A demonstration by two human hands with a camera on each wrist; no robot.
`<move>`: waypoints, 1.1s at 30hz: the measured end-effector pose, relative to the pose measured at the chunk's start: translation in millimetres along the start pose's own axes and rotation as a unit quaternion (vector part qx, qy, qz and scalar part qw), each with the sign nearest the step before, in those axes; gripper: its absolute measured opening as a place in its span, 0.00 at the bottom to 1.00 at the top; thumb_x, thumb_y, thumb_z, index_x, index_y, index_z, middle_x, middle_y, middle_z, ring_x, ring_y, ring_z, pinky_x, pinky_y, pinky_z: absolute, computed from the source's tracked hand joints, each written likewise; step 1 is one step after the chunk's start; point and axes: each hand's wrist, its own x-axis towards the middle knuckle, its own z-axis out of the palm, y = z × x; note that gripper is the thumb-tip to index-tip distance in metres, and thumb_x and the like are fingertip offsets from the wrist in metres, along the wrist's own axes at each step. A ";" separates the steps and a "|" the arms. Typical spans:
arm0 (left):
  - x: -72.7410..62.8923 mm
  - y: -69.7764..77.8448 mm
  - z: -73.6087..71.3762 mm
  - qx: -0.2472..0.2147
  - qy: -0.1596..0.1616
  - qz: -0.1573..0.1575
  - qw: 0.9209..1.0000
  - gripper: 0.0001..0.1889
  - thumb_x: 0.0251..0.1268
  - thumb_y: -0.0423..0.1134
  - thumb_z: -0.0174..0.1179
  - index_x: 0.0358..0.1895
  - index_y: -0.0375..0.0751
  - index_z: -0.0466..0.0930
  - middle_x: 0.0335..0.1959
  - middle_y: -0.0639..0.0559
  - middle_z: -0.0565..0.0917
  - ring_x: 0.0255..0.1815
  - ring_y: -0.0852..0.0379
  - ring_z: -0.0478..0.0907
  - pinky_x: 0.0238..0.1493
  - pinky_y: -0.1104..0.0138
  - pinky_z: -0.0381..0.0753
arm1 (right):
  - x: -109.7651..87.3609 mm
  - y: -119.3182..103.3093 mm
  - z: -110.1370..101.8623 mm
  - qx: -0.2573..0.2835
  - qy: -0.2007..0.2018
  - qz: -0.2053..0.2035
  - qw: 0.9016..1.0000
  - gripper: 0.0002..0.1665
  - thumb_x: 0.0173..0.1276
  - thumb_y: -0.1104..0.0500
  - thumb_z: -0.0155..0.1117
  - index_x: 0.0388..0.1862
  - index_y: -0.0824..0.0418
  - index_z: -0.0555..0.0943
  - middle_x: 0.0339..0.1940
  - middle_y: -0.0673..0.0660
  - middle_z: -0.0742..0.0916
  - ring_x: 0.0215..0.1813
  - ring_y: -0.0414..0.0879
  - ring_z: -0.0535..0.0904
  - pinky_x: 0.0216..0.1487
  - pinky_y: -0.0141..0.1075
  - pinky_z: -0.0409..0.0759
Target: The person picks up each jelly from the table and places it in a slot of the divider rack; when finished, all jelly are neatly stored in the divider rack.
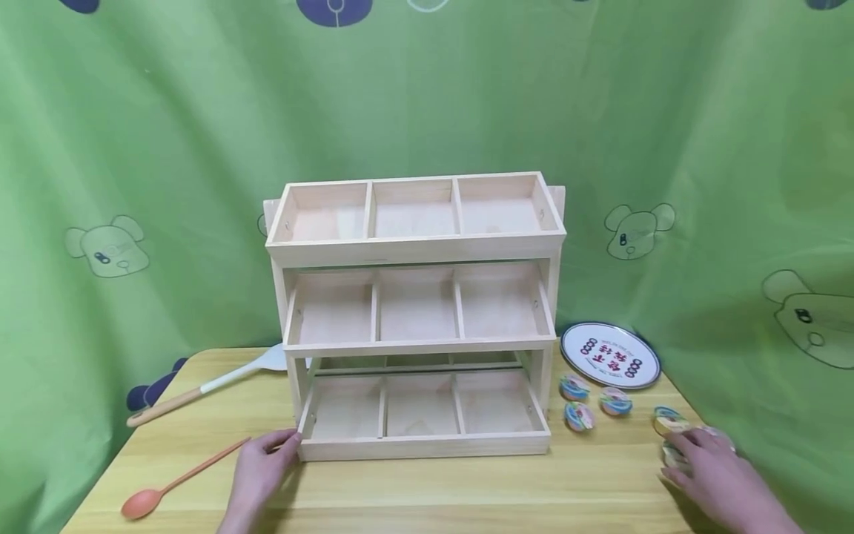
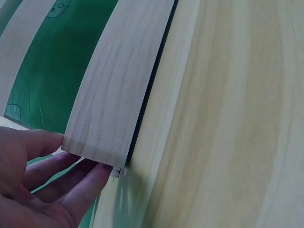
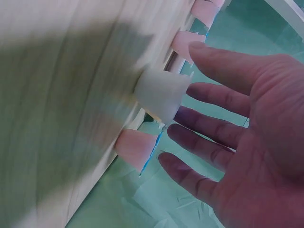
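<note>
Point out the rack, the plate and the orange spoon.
Rack (image 1: 416, 346): head view, front board of the middle tray.
Plate (image 1: 610, 356): head view, its printed face.
Orange spoon (image 1: 141, 503): head view, its bowl.

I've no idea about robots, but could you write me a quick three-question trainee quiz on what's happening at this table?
1. Count: how many tiers of trays does the wooden rack have?
2. True or false: the orange-red spoon lies to the left of the rack.
3. Short answer: what part of the rack does the person's left hand touch?

Key:
1. Three.
2. True.
3. The left end of the bottom tray.
</note>
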 end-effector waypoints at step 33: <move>2.4 -7.6 -2.0 -0.067 -0.019 -0.038 0.997 0.17 0.66 0.33 0.63 0.53 0.25 0.80 0.49 0.36 0.82 0.45 0.51 0.81 0.45 0.73 0.85 | 4.8 -6.8 -4.0 0.072 0.012 -0.005 0.997 0.25 0.50 0.62 0.74 0.47 0.69 0.80 0.43 0.68 0.78 0.45 0.67 0.76 0.43 0.65 0.81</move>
